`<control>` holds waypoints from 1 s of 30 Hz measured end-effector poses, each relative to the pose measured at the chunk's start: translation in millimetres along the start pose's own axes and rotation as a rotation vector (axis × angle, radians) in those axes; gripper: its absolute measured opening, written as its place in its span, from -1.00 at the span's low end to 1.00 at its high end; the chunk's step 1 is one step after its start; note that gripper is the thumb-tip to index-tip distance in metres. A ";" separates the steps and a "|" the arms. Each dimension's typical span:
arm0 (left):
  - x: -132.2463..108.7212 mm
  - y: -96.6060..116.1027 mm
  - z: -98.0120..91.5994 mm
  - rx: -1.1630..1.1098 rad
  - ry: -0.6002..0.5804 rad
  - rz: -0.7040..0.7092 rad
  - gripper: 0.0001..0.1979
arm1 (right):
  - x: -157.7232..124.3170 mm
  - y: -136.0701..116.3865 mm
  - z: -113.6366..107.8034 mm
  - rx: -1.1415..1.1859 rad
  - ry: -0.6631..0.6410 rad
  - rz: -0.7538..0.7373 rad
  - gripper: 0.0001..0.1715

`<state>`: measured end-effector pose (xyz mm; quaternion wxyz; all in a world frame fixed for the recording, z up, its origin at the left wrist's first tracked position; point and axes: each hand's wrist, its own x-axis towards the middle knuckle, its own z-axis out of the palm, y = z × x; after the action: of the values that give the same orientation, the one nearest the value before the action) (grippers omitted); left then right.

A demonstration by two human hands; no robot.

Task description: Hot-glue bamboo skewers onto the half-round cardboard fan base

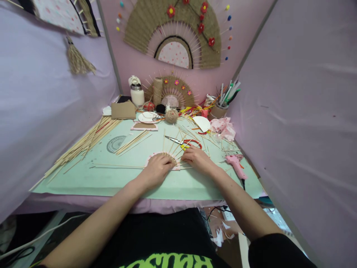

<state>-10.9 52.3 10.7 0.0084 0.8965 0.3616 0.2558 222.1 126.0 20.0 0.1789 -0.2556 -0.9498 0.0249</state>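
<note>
A cardboard half-circle [154, 156] with a pink-dotted white rim lies flat near the table's front, with thin bamboo sticks [173, 147] fanning out from it. My left hand [158, 168] rests over the half-circle, its fingers bent and pressed down on the piece. Just right of it, my right hand [196, 159] has its fingers closed round the end of a stick at the fan's right side; the fingertips are partly hidden. Scissors with red handles [192, 143] lie behind the right hand, and a pink glue gun [235, 166] lies to its right.
Long bamboo sticks [75, 150] are piled at the left, near a clear protractor [115, 143]. At the back stand a white bottle [137, 96], a twine ball [171, 116] and a cup of glue sticks [218, 110]. A burlap fan [139, 32] hangs on the wall.
</note>
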 end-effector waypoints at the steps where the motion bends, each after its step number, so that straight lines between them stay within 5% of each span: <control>1: -0.1 -0.1 0.4 0.003 0.001 0.001 -0.70 | 0.2 -0.4 -0.2 -0.006 -0.004 0.002 -0.78; 18: 2.5 -0.6 -1.7 0.125 -0.110 0.040 -0.76 | 0.9 -4.3 2.3 -0.010 -0.042 0.055 -0.75; 30: -6.2 -3.9 5.0 0.012 -0.072 0.001 -0.71 | -2.5 -8.2 -2.6 -0.016 -0.021 0.037 -0.77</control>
<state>-14.9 52.0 2.8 0.0159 0.9054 0.3621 0.2211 221.1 117.5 22.8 0.1666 -0.2744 -0.9468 0.0235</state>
